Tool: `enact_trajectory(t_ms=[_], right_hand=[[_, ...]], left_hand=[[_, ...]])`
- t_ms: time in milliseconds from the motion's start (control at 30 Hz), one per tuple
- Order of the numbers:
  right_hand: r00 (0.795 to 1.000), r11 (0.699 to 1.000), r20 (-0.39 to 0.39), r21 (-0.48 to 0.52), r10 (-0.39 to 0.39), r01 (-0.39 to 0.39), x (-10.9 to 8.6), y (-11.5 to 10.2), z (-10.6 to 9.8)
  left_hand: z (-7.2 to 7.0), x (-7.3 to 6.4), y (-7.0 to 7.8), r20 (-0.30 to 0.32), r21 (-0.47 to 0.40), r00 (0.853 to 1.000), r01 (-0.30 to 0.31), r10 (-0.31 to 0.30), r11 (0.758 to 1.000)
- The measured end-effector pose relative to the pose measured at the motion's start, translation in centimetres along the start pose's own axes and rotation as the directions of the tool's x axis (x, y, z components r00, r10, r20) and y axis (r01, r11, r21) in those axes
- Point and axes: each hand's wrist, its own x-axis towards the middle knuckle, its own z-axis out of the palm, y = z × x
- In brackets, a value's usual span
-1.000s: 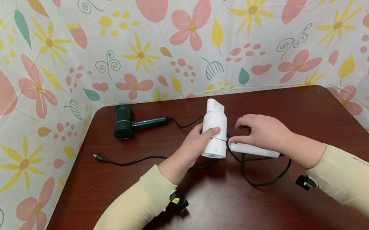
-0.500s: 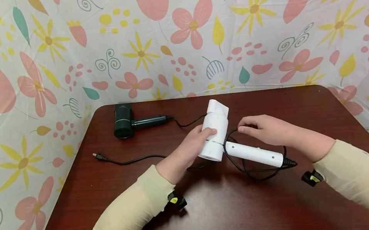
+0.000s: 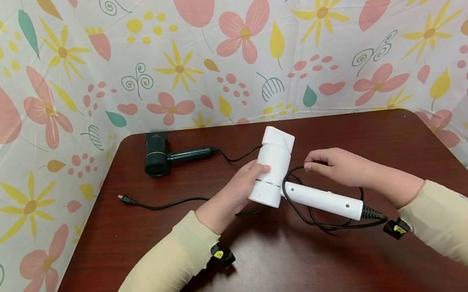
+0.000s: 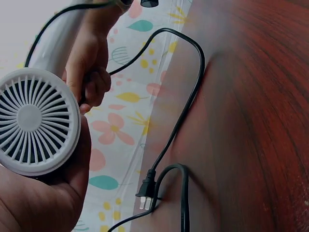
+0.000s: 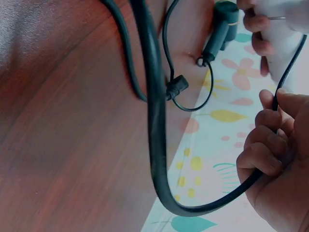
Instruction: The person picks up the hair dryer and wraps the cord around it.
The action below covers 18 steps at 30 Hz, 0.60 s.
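A white hair dryer (image 3: 275, 160) with a slanted nozzle is held above the table, its handle slanting down to the right. My left hand (image 3: 241, 188) grips it round the barrel, and the slatted round back grille (image 4: 30, 116) shows in the left wrist view. A black power cord (image 5: 155, 111) runs from the handle's end and loops across the handle. With curled fingers and thumb, my right hand (image 3: 343, 167) holds a stretch of that cord just above the handle. The right palm is hidden in the head view.
A dark green hair dryer (image 3: 156, 154) lies at the table's back left, its cord running right behind the white one. A two-pin plug (image 3: 127, 199) lies on the left of the brown table (image 3: 269, 279). A flower-patterned cloth (image 3: 203, 46) hangs behind.
My right hand has moved right and off the handle, drawing the cord along. The white hair dryer has tilted, its nozzle shifting right and its handle end dropping; the whole handle now shows.
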Motion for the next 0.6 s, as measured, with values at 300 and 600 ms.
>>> enact_trajectory(t_ms=[300, 600], right_hand=[[0.999, 0.997, -0.026, -0.065, 0.047, -0.049, -0.4, 0.5, 0.7], [0.999, 0.995, -0.023, -0.098, -0.031, 0.028, -0.6, 0.9, 1.5]], left_hand=[[-0.4, -0.3, 0.0, 0.066, -0.065, 0.994, -0.079, 0.083, 0.995], [-0.7, -0.3, 0.1, -0.019, -0.092, 0.995, -0.1, 0.099, 0.991]])
